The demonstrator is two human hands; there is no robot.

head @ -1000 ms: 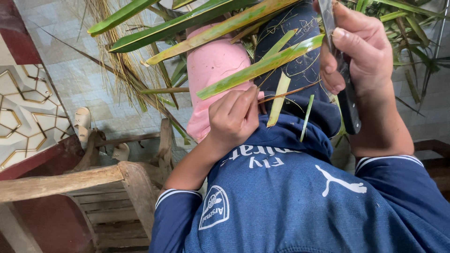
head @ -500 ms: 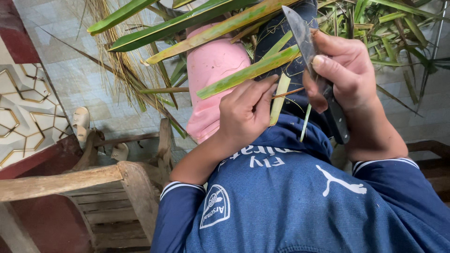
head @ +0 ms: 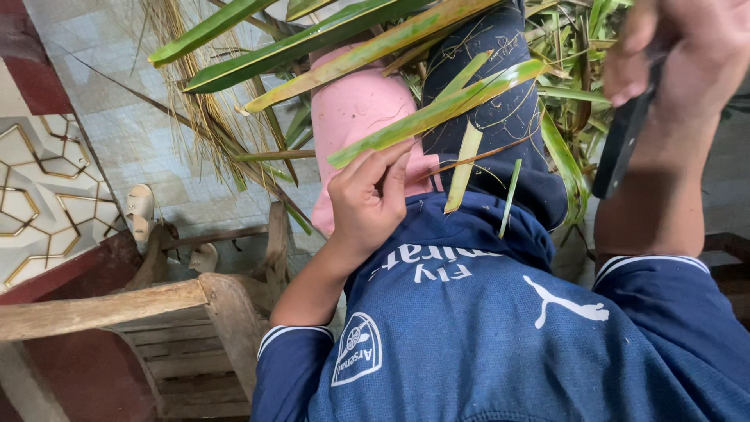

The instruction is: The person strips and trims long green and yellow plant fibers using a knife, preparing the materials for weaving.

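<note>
**Leaf strip pinched in one hand, knife gripped in the other**

Nearest to us is our blue jersey [head: 484,344], with white trim at the sleeve cuffs, filling the lower right of the view. At the near left stands a worn wooden chair [head: 117,312], its pale armrest running across towards our left elbow.

A little farther out, our left hand [head: 367,199] is curled, thumb and fingers pinching the lower end of a long green leaf strip [head: 437,113]. The strip slants up to the right across our lap, lying over the pink cloth [head: 359,117] on one knee and the dark blue cloth [head: 500,101] on the other. Thin slivers of leaf [head: 462,168] hang just beside the left hand, resting on the dark cloth.

To the right, our right hand [head: 680,55] is raised and wrapped tightly round the dark handle of a knife [head: 621,141]; the handle end points down and the blade is hidden from us.

Farther away, more long green leaves [head: 312,39] cross the top of the view, with a bundle of dry yellowish fibres [head: 195,101] left of them. Beyond lies the pale tiled floor [head: 133,141].
</note>
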